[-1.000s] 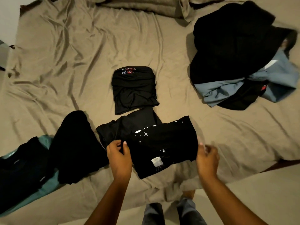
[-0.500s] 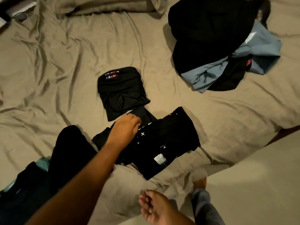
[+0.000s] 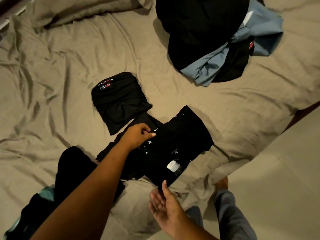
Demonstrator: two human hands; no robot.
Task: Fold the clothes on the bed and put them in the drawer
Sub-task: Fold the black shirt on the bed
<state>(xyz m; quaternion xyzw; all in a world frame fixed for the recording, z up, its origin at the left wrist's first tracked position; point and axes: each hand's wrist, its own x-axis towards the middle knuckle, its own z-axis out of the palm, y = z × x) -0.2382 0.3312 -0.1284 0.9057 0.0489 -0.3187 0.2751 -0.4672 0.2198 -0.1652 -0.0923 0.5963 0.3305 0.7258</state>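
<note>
Bedding: a wrinkled tan bed sheet point(image 3: 69, 54) with clothes spread over it. A black T-shirt with small white stars and a white label point(image 3: 180, 146) lies partly folded near the bed's front edge. The left hand point(image 3: 138, 135) is at the shirt's far-left side, fingers curled, thumb and fingers pinching the black cloth. The right hand point(image 3: 166, 205) is palm-up at the near edge, fingers loose, holding nothing; 1 fingertip reaches the hem, contact unclear. A folded black shirt with a red-and-white print point(image 3: 119, 103) lies just beyond. A heap of unfolded black and blue clothes point(image 3: 216, 40) sits well apart, far right. A black garment point(image 3: 74, 170) lies near left, with teal fabric point(image 3: 46, 191) beside it.
</note>
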